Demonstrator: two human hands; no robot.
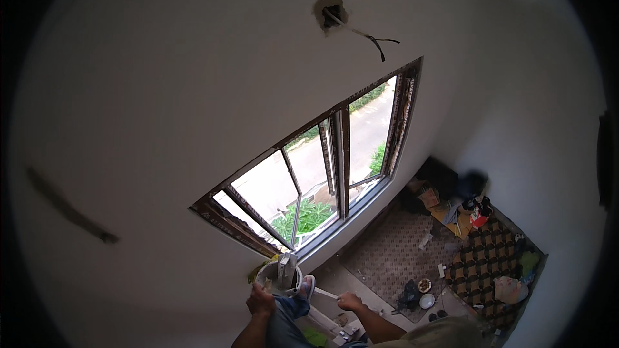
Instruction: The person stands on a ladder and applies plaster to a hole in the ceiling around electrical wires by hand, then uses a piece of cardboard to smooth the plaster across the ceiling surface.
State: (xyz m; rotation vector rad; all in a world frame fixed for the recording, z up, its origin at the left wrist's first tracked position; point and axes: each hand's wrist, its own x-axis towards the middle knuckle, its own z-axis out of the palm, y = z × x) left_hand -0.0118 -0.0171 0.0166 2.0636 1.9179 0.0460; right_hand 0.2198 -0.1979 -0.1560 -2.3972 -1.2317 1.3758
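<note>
Grasping the bucket [272,270] by its rim near the window [340,161], the left hand [261,301] likely bears a stiff, heavy load, best held there; the right hand [350,301] is clenched, contents unclear.

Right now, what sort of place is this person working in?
Probably a room being finished or renovated: a loose cable sticks out of a rough hole in the pale wall, and assorted clutter lies about the patterned floor covering.

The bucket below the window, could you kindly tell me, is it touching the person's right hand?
Apart: the head view shows the right hand to the right of the bucket, with a foot visible between them.
</note>
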